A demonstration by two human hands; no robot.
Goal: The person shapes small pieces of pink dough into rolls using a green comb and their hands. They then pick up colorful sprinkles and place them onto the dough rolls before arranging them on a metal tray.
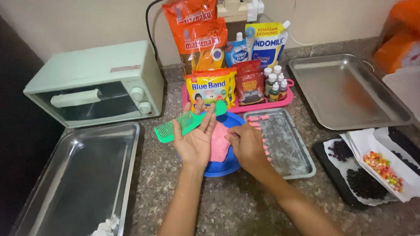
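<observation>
While both hands hover over the blue bowl (223, 166) at frame centre, the left hand (195, 144) lies palm up with a green comb (184, 124) across its fingers (209, 119), which are straight and together, not curled round it. The comb's long axis runs from lower left to upper right, teeth toward the upper left. Pink dough (219, 143) lies just right of that palm, between the hands, over the bowl. The right hand (248, 147), palm down, is the nearer to the dough and touches its right edge, fingers bent on it. Small pink pieces line the tray (285, 145) just right of the bowl, on the desk (232, 210).
</observation>
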